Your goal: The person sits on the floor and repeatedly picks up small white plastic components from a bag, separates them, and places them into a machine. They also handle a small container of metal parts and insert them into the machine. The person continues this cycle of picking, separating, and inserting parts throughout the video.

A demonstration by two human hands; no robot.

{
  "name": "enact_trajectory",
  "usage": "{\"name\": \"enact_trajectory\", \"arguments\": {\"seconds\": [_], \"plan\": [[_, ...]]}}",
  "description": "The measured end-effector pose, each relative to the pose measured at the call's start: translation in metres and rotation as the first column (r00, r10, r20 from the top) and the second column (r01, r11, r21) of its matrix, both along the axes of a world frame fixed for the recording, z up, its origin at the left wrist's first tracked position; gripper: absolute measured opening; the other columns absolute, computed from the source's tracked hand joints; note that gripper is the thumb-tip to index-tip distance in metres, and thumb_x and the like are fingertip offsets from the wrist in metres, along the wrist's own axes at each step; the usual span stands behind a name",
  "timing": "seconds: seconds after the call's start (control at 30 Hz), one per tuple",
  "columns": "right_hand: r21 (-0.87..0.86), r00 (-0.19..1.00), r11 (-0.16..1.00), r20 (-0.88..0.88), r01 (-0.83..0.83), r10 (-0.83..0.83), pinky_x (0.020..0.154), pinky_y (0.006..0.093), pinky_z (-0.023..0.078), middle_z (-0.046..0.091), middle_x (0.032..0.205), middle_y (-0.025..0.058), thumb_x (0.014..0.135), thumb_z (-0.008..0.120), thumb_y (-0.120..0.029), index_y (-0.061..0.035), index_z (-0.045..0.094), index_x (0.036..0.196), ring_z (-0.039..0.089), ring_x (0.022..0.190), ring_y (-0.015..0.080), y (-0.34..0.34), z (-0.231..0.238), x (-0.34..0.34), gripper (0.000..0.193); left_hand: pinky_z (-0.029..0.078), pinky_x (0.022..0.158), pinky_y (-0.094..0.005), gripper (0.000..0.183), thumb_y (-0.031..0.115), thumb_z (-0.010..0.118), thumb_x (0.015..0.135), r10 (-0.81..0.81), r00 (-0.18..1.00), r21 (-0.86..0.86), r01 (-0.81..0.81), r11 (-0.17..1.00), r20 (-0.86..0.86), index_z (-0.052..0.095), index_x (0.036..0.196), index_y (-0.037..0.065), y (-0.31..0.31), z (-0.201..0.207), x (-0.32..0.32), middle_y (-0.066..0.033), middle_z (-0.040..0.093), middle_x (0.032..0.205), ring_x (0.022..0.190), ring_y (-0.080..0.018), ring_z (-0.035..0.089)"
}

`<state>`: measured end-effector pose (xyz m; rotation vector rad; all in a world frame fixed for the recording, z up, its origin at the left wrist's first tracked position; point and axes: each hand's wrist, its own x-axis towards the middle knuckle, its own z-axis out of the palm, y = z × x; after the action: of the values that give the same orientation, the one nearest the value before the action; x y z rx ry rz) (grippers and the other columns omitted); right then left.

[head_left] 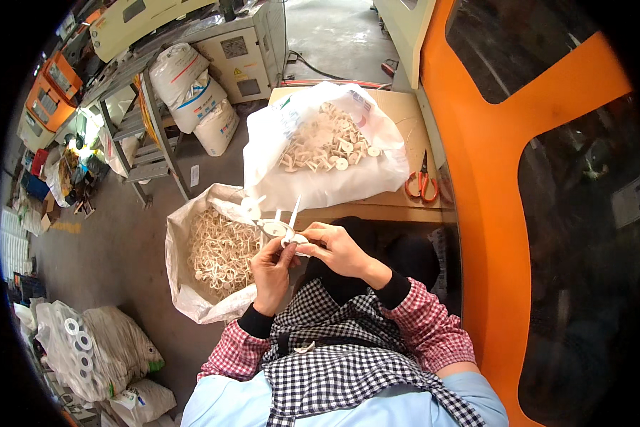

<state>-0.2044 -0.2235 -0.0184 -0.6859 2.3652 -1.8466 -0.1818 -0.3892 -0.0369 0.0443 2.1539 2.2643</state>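
Note:
In front of my lap I hold a cream plastic moulded part [274, 228] with round discs and upright prongs joined by a thin runner. My left hand [271, 276] pinches its near end from below. From the right, my right hand [340, 250] closes thumb and fingers on a disc at that same end. Beyond it, a white plastic bag [263, 160] on the table lies open, with many loose cream disc pieces [323, 146] inside. Below to the left, an open white sack [180, 274] holds a tangle of thin cream runners [224, 245].
Orange-handled nippers [423, 186] lie on the tan tabletop [409, 121] at the right. An orange machine frame [487, 178] rises close on my right. To the left are a metal step stand [149, 171], stacked white sacks [195, 99] and bulky bags [99, 349] on the floor.

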Motion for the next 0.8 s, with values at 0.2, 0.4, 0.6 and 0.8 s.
{"name": "enact_trajectory", "arguments": {"seconds": [0.2, 0.4, 0.6, 0.8], "plan": [[-0.095, 1.000, 0.995, 0.020, 0.002, 0.000, 0.067, 0.0317, 0.049, 0.062, 0.090, 0.0142, 0.087, 0.059, -0.015, -0.0003, 0.061, 0.102, 0.063, 0.078, 0.0234, 0.011, 0.016, 0.014, 0.022, 0.041, 0.054, -0.0160, 0.023, 0.014, 0.058, 0.090, -0.215, 0.940, 0.406, 0.094, 0.909, 0.264, 0.061, 0.108, 0.000, -0.001, 0.021, -0.002, -0.0008, 0.061, 0.079, 0.061, -0.0053, 0.053], [0.257, 0.896, 0.965, -0.440, 0.056, 0.065, 0.060, 0.0340, 0.049, 0.058, 0.078, 0.0099, 0.082, 0.061, -0.013, -0.0048, 0.059, 0.093, 0.060, 0.070, 0.0281, 0.024, 0.016, 0.011, 0.014, 0.040, 0.048, -0.0173, 0.022, 0.016, 0.053, 0.093, -0.355, 0.869, 0.424, 0.193, 0.885, 0.344, 0.060, 0.107, 0.000, -0.004, 0.023, -0.004, -0.0017, 0.060, 0.075, 0.053, -0.0056, 0.051], [0.230, 0.990, 0.972, -0.142, 0.044, -0.011, 0.054, 0.0325, 0.044, 0.058, 0.070, 0.0123, 0.087, 0.056, -0.019, 0.0007, 0.056, 0.077, 0.055, 0.059, 0.0245, 0.013, -0.006, -0.007, 0.022, 0.046, 0.055, -0.0270, 0.016, -0.003, 0.053, 0.084, -0.081, 0.909, -0.376, -0.087, 0.923, -0.409, 0.059, 0.099, 0.000, -0.003, 0.016, -0.005, -0.0086, 0.060, 0.078, 0.061, -0.0179, 0.057], [-0.037, 0.839, 0.989, 0.534, 0.144, -0.102, 0.048, 0.0249, 0.037, 0.052, 0.065, 0.0016, 0.092, 0.050, -0.027, 0.0036, 0.063, 0.091, 0.044, 0.055, 0.0092, 0.012, -0.046, -0.081, 0.034, 0.049, 0.061, -0.0345, 0.030, -0.011, 0.053, 0.073, -0.110, 0.793, -0.543, -0.301, 0.784, -0.599, 0.060, 0.100, 0.000, -0.013, 0.014, -0.019, -0.0135, 0.059, 0.080, 0.070, -0.0293, 0.059]]}}
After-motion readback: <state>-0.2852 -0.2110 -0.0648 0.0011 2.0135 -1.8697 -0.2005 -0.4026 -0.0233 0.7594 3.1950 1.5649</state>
